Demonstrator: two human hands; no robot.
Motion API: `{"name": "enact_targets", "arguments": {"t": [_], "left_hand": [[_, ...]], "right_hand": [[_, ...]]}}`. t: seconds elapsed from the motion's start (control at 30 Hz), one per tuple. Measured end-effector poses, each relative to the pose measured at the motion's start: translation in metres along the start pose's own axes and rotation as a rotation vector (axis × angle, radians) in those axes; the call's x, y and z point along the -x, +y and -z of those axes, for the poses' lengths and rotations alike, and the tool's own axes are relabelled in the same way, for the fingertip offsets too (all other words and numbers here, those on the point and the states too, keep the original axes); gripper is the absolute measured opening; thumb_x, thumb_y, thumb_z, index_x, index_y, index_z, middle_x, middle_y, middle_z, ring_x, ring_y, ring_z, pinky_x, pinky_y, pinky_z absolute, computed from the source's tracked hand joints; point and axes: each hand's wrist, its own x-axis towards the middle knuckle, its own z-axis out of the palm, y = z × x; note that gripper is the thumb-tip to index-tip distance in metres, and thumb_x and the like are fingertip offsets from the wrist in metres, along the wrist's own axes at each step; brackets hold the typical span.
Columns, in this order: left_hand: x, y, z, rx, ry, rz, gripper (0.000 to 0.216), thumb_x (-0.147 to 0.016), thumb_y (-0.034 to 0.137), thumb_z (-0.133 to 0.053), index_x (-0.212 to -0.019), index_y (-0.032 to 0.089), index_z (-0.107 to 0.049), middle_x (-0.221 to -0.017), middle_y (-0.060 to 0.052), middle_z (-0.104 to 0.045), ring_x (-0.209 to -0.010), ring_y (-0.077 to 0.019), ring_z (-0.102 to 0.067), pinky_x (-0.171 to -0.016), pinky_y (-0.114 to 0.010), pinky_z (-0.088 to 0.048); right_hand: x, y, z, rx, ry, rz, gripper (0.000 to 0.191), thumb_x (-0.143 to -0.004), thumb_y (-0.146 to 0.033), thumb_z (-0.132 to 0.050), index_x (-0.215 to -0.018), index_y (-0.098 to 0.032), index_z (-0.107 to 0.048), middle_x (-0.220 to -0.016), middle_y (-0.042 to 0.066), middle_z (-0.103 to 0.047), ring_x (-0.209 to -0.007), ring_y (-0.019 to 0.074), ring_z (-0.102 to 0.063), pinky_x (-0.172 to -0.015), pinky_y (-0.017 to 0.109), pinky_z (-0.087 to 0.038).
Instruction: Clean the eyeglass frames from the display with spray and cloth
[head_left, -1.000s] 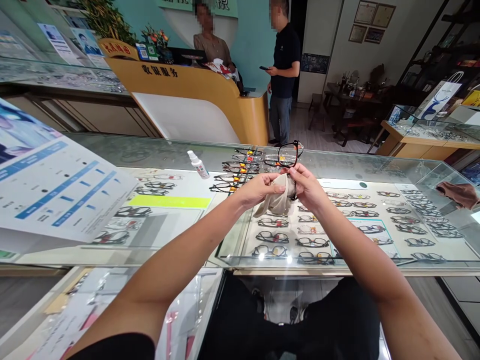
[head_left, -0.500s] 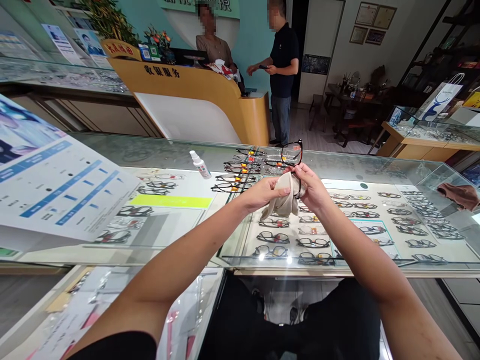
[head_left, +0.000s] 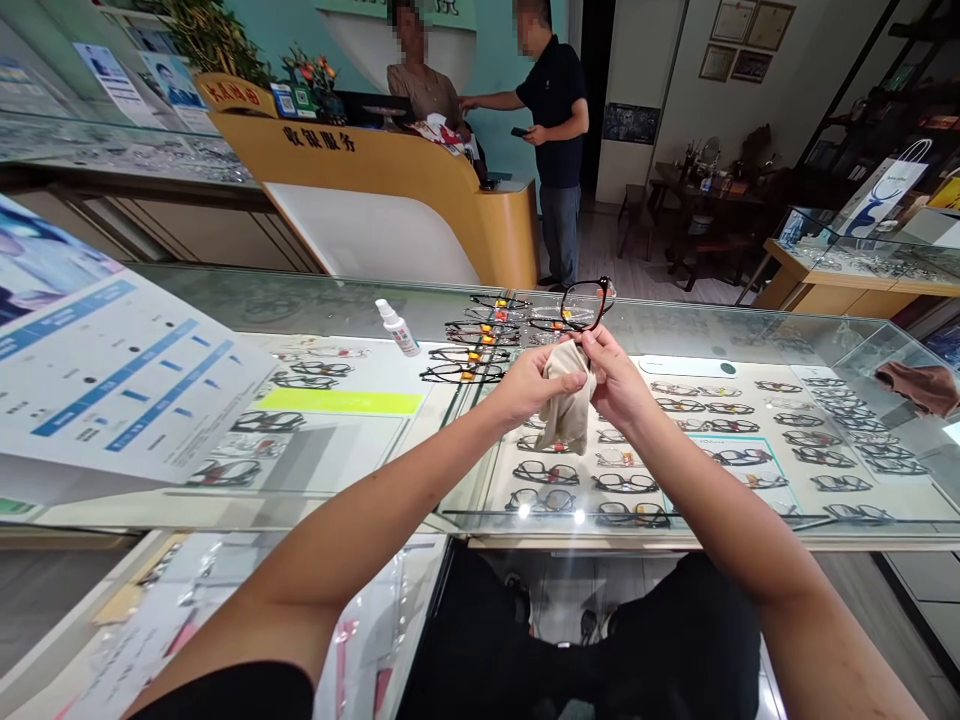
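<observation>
- My left hand is closed around a beige cloth; the thumb presses on top, and the lower part of the cloth hangs down loosely.
- With my right hand I grip a pair of glasses, the fingertips pinching it close to the cloth.
- These glasses are raised above the glass counter, in front of me; one dark-rimmed lens stands up over my fingers, while the other part is hidden by the cloth and my hands.
- My two hands are close together, with the cloth between them.
- To the left of the hands, several other glasses lie in a row on the counter.
- Beyond this row, on its left, a white spray bottle is standing.
- A printed leaflet is at the far left side.
- A brown cloth is near the right end of the counter.
- Farther away, one person in a dark shirt stretches an arm towards another person behind the wooden desk.
</observation>
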Motion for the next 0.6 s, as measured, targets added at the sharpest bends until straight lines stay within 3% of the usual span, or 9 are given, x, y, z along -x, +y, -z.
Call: {"name": "enact_targets", "arguments": {"t": [0.17,0.37,0.47,0.6], "left_hand": [[0.0,0.0019,-0.0053,0.007,0.119,-0.051,0.069,-0.045,0.06,-0.1,-0.084,0.013,-0.068,-0.071,0.002,-0.062,-0.065,-0.0102,-0.053,-0.063,-0.022,-0.042],[-0.0012,0.0012,-0.0022,-0.005,0.23,-0.075,0.065,-0.051,0.066,-0.095,-0.074,0.015,-0.061,-0.062,0.005,-0.052,-0.057,-0.0077,-0.043,-0.056,-0.022,-0.034],[-0.0023,0.0,0.0003,-0.003,0.219,-0.067,0.063,-0.052,0.063,-0.095,-0.073,0.015,-0.059,-0.064,0.004,-0.054,-0.057,-0.0082,-0.045,-0.055,-0.022,-0.035],[-0.0047,-0.0005,0.0047,0.016,0.135,-0.027,0.066,-0.053,0.067,-0.094,-0.072,0.016,-0.057,-0.064,0.004,-0.054,-0.057,-0.0082,-0.045,-0.055,-0.022,-0.036]], "right_hand": [[0.0033,0.0022,-0.0055,0.097,0.028,0.05,0.048,-0.07,-0.056,-0.088,-0.08,-0.026,-0.052,-0.091,-0.003,-0.066,-0.084,0.0146,-0.061,-0.079,0.028,-0.052],[0.0072,0.0059,-0.0091,0.272,-0.018,0.166,0.05,-0.07,-0.056,-0.088,-0.084,-0.025,-0.051,-0.086,-0.004,-0.056,-0.081,0.0133,-0.052,-0.078,0.027,-0.044],[0.01,0.007,-0.0099,0.428,-0.026,0.213,0.055,-0.065,-0.047,-0.093,-0.088,-0.026,-0.048,-0.086,-0.005,-0.051,-0.079,0.0133,-0.047,-0.073,0.026,-0.041],[0.009,0.0075,-0.0057,0.531,-0.044,0.26,0.047,-0.074,-0.048,-0.086,-0.093,-0.026,-0.049,-0.094,-0.002,-0.054,-0.088,0.016,-0.051,-0.08,0.029,-0.043]]}}
